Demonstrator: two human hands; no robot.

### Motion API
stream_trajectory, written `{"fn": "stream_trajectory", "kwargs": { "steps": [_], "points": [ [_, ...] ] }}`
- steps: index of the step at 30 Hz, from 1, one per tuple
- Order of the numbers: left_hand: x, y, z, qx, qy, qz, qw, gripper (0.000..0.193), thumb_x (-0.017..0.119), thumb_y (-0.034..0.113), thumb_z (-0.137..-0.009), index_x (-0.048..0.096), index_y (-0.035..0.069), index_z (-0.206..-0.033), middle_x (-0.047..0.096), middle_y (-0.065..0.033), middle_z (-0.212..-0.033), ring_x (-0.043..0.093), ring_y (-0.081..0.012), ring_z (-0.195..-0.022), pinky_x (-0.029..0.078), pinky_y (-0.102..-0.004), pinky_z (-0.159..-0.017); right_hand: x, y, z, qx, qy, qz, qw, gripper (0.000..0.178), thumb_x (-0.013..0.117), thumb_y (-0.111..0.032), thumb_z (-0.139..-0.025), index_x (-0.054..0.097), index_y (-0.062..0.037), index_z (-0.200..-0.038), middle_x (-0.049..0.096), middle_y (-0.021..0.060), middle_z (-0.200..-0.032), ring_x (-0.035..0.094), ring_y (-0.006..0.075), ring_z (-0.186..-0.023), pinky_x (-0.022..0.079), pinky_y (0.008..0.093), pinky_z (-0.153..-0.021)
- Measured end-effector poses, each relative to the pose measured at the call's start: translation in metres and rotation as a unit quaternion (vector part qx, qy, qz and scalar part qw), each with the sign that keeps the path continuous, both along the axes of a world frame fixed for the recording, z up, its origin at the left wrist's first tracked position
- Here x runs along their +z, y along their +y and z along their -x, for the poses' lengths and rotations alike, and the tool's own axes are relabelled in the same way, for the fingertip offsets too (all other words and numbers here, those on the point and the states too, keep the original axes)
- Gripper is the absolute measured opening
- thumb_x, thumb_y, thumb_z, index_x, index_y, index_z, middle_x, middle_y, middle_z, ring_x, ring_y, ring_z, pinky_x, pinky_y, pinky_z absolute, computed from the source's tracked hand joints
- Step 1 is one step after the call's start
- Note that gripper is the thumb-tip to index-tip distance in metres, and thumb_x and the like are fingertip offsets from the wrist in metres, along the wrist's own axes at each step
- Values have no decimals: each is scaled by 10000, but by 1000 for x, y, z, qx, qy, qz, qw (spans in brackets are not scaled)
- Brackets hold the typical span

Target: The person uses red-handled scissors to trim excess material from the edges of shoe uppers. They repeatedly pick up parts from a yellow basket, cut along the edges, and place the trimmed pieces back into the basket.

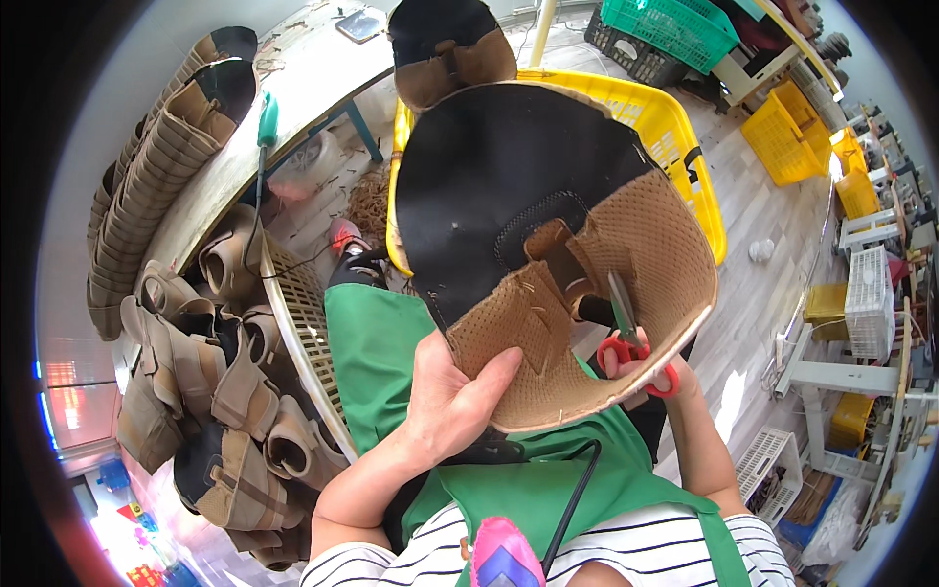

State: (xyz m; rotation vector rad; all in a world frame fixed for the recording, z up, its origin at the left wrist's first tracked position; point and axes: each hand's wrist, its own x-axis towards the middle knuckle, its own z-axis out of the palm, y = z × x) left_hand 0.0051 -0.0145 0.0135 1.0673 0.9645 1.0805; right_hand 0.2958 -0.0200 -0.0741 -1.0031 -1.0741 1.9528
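Fingers (496, 374) curled; left (440, 399), panel (528, 191); right (688, 380), scissors (623, 313)

Workshop, stacked brown pieces (161, 171), crates (773, 142), perhaps shelving (846, 376)

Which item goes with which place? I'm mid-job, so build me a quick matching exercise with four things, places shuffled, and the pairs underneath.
Things
1. Scissors
2. Black-and-tan piece
3. Green-handled tool
4. Large yellow basket

Places
A. Seen against the edge of the worktable
B. Partly hidden behind the held piece
C. In the right grip, blades pointing up
D. Held near its tan lower edge by the left grip, thumb on the near face

Pairs
1-C
2-D
3-A
4-B
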Motion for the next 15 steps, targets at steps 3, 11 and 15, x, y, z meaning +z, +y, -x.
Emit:
{"fn": "stream_trajectory", "kwargs": {
  "steps": [3,11,15],
  "points": [
    [0,1,1,21,2,-20,1000,276,557,-19,-853,565,-74,-1123,658,-93,-1000,597,-133,-897,482,-288,-810,-1,-5,-9,59,-79,14,995,333,722,-207,-804,591,7,-1023,607,46,-917,565,94,-837,464,220,-710],
    [-1,2,0,33,25,-40,998,293,563,-21,-838,561,-75,-1126,663,-111,-995,610,-150,-887,487,-299,-805,1,-2,-3,35,-96,8,995,504,715,-441,-781,569,7,-959,575,9,-840,522,76,-735,436,224,-640],
    [-1,1,0,29,27,-39,998,303,561,-24,-838,555,-75,-1137,661,-117,-1006,610,-155,-899,485,-302,-817,4,0,-2,33,-127,4,991,484,701,-461,-786,578,-2,-881,574,-1,-777,516,76,-671,422,221,-598]
  ]
}}
